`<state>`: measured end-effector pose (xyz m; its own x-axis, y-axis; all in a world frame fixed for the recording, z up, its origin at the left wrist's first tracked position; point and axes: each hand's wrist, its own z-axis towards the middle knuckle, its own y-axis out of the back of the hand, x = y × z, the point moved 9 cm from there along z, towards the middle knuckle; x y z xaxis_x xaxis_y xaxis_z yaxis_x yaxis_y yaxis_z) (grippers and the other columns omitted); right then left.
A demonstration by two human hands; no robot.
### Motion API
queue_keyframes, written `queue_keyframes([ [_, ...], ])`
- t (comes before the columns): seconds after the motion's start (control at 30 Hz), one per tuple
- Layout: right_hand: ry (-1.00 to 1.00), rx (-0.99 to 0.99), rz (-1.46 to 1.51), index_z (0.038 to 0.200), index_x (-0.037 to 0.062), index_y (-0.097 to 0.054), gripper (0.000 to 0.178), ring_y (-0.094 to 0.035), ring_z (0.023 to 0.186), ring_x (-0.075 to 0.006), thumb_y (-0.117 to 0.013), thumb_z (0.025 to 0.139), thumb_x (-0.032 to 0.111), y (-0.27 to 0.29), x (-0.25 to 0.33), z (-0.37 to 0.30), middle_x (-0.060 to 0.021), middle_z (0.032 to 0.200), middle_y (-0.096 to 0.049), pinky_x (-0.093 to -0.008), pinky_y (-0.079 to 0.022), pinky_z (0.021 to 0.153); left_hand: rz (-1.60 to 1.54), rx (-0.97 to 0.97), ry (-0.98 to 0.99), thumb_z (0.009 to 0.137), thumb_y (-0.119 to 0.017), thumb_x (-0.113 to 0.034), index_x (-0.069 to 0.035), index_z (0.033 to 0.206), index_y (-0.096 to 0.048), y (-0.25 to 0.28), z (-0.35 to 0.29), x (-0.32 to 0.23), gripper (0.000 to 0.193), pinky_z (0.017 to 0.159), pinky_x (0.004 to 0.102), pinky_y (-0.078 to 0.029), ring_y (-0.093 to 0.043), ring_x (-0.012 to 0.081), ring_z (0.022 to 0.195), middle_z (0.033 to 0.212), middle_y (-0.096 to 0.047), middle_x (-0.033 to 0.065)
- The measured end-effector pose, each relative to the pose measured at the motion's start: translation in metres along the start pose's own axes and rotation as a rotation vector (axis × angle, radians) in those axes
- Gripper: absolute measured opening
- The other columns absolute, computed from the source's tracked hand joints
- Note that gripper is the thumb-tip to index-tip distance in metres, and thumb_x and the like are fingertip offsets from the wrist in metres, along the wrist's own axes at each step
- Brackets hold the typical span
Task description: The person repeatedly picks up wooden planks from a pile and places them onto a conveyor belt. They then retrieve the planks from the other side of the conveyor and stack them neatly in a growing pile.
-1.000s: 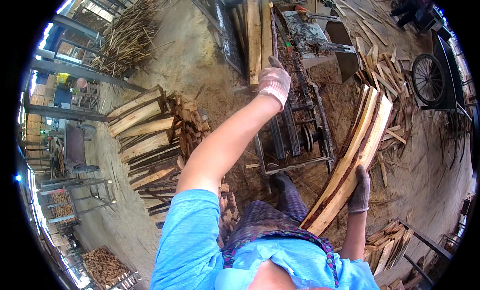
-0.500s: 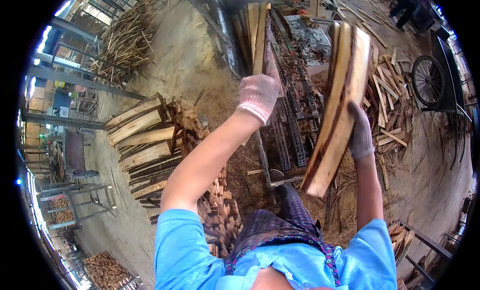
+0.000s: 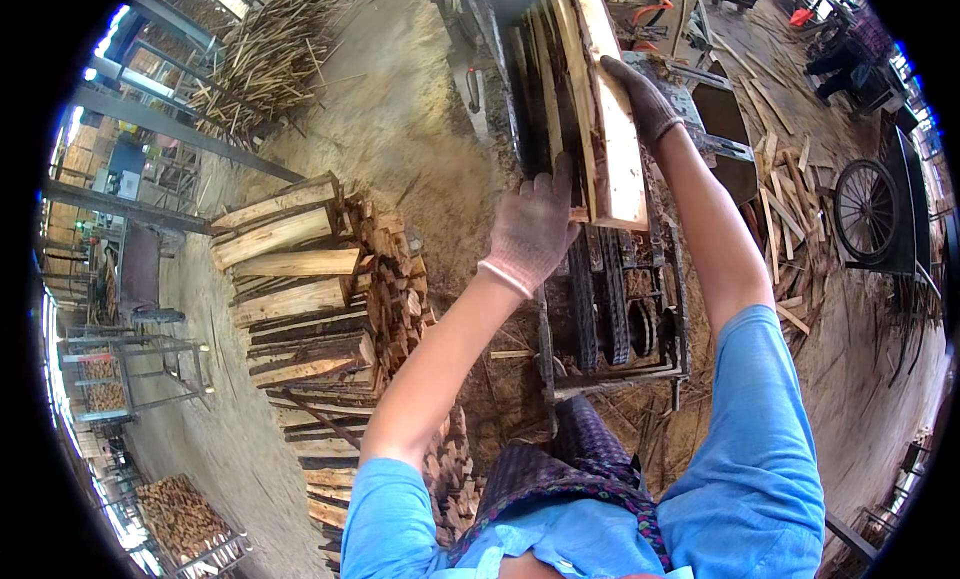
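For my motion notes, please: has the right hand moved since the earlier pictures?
Yes. The right hand has moved forward and leftward relative to the chain machine's metal frame, from beside its near end.

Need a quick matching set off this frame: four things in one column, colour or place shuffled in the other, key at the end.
Things
1. Left hand
2. Right hand
3. Spoked wheel
4. Pile of thin sticks

Colour or place
A. Far right of the view
B. Gloved in dark grey, against the right side of the pale board
C. Upper left of the view
D. Gloved in pale pink

Pairs: 1-D, 2-B, 3-A, 4-C
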<state>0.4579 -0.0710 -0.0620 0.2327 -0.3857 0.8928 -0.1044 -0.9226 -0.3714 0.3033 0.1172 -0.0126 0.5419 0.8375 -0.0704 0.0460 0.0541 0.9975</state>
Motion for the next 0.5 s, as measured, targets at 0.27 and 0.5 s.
queue_keyframes([
  [0.27,-0.067,0.024,-0.083,0.120,0.0000,-0.066,0.052,-0.073,0.079,-0.0194,-0.076,0.090,0.042,-0.018,0.007,-0.024,-0.0099,0.104,-0.075,-0.0340,-0.061,0.077,0.103,-0.294,0.076,0.097,-0.059,-0.026,-0.007,0.135,-0.052,-0.042,-0.004,-0.009,0.043,0.088,0.0390,-0.053,-0.064,0.0266,0.108,0.126,-0.060,0.0107],
  [0.5,-0.104,-0.029,-0.108,0.123,0.0017,-0.066,0.047,-0.074,0.085,-0.0194,-0.073,0.094,0.037,0.043,-0.026,-0.021,-0.0086,0.107,-0.075,-0.0357,-0.062,0.081,-0.149,-0.114,0.143,0.094,-0.060,-0.013,-0.012,0.123,-0.055,-0.068,0.017,-0.011,0.029,0.083,0.0400,-0.057,-0.066,0.0321,0.106,0.123,-0.058,0.0166],
])
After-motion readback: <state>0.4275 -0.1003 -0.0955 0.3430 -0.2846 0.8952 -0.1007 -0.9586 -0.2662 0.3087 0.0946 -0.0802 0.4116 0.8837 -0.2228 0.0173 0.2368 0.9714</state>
